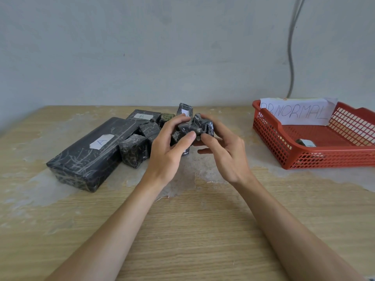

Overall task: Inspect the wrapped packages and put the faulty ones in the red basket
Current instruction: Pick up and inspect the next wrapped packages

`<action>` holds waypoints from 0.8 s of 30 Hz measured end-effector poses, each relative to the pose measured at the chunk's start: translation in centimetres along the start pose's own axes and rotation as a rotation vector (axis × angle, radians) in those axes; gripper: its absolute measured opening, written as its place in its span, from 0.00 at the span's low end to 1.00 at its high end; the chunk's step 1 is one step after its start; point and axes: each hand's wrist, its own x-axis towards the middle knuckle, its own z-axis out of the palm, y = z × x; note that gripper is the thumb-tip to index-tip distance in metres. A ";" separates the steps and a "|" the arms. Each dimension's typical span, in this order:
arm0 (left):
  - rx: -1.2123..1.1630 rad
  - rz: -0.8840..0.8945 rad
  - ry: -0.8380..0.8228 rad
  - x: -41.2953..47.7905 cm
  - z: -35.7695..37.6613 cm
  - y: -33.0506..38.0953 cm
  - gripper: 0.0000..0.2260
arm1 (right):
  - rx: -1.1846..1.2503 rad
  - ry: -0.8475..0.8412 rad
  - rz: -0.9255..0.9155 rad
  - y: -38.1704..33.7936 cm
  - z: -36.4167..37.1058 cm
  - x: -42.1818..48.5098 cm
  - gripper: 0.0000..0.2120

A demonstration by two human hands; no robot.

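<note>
Both hands are clamped on one small wrapped package (203, 124), dark paper with pale streaks, held up off the table (192, 230) just in front of the pile. The left hand (168, 149) curls its fingers over the package's upper left, with the thumb laid across the near face. The right hand (225, 153) wraps round the right side and presses its thumb on the same face, so the two thumb tips nearly touch. The palms turn inward toward each other. The bare forearms come in from the bottom corners and converge on the package.

Behind and to the left of the hands lies the rest of the pile, all in the same dark paper. A cube package (134, 150) sits nearest, touching a long package (81, 165) whose paper tag (101, 141) reads "A". A flat package (142, 116) farther back has a white tag reading "B". Beside it is a small greenish package (167, 118), and an upright package (184, 110) shows a white label that is partly hidden and cannot be read.

To the right, well apart from the hands, stands the red basket (324, 158). A sheet of paper (300, 112) leans against its back wall, handwritten "NORMAL" — the letters before that are cut off by the rim. One small package in the basket (306, 142) has a white label too small to read.

A grey cable (291, 57) runs down the wall behind the basket.
</note>
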 end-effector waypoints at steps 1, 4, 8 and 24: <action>-0.009 0.001 -0.011 0.0 0.0 0.0 0.20 | 0.008 0.005 0.002 0.0 0.0 0.0 0.22; 0.019 0.015 -0.018 -0.2 0.3 0.0 0.18 | 0.013 0.045 0.001 0.1 0.0 0.1 0.19; 0.073 0.041 0.031 0.0 0.2 0.0 0.18 | -0.014 0.037 -0.001 0.2 0.0 0.1 0.18; -0.020 -0.045 0.037 -0.1 0.1 0.3 0.21 | -0.011 0.069 -0.029 -0.3 0.1 0.1 0.18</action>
